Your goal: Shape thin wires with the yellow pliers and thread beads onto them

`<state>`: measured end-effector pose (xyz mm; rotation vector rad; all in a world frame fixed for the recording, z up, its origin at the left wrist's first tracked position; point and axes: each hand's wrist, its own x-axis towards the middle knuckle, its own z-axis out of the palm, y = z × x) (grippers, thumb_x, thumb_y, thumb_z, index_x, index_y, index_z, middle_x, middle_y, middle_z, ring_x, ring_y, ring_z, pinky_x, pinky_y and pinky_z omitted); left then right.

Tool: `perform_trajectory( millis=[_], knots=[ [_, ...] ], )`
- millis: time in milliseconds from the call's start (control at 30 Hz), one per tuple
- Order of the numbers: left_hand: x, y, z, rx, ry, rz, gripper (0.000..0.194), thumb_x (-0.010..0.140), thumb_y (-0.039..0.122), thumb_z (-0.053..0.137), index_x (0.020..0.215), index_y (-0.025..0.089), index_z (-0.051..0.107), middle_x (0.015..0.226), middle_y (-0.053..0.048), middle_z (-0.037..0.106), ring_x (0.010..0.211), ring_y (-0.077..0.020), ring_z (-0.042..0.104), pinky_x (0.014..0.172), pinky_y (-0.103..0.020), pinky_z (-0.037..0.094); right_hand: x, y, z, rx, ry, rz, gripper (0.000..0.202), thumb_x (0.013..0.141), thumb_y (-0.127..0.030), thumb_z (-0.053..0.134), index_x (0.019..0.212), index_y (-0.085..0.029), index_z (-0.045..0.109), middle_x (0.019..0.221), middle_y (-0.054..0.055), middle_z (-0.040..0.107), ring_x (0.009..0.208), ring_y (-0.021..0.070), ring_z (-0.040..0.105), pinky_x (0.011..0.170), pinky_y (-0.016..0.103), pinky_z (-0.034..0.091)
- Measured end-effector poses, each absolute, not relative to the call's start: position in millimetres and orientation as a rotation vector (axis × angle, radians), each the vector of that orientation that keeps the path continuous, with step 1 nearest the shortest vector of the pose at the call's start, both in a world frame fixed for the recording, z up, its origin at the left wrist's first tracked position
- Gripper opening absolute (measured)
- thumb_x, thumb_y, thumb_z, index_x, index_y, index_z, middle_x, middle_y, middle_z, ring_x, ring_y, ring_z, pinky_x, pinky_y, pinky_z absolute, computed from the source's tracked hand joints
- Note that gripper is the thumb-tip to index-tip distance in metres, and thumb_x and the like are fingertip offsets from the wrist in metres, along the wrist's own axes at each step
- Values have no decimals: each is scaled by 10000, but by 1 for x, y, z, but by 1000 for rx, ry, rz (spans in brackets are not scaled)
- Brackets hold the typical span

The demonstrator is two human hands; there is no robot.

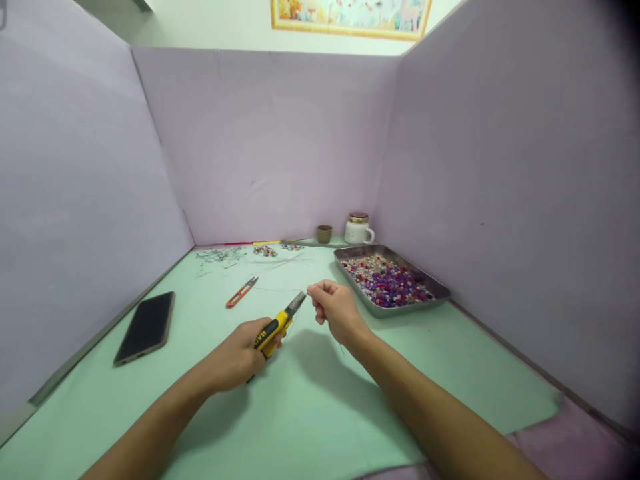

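Note:
My left hand [247, 350] is closed round the yellow and black handles of a pair of pliers [280, 325]. The metal jaws point up and to the right, close to the fingertips of my right hand [334, 305]. Those fingers are pinched together on a thin wire [277, 289], which trails off to the left across the table. Whether the jaws grip the wire is too small to tell. Left of the pliers lies a pair of orange thread snips [243, 292]. Right of my right hand stands a metal tray [383, 310] with many purple, red, white and gold beads [393, 283].
A phone [146, 328] lies at the left. Wire scraps [220, 255] and beaded pieces [265, 251] are at the back. A small brown cup [324, 234] and a lidded white mug [357, 231] stand by the back panel [270, 147]. Pale panels enclose three sides of the green tabletop.

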<state>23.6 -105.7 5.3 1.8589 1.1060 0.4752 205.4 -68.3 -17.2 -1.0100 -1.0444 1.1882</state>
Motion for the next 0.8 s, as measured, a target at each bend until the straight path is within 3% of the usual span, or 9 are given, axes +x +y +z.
perform_trajectory(
  millis=[533, 800],
  knots=[
    [25, -108, 4, 1842, 1124, 488, 249, 464, 61, 353, 670, 194, 394, 653, 36, 421, 588, -107, 351, 515, -227, 285, 203, -68, -21, -966, -1070, 1187, 152, 635, -249, 588, 570, -158, 486, 452, -73, 455, 302, 38, 379, 288, 168, 301],
    [24, -108, 9, 1522, 875, 535, 328, 386, 16, 364, 670, 177, 403, 813, -12, 491, 757, -158, 453, 649, -287, 393, 202, -68, -19, -843, -1042, 1249, 152, 629, -251, 607, 590, -153, 497, 473, -66, 463, 333, 36, 378, 319, 170, 326]
  ],
)
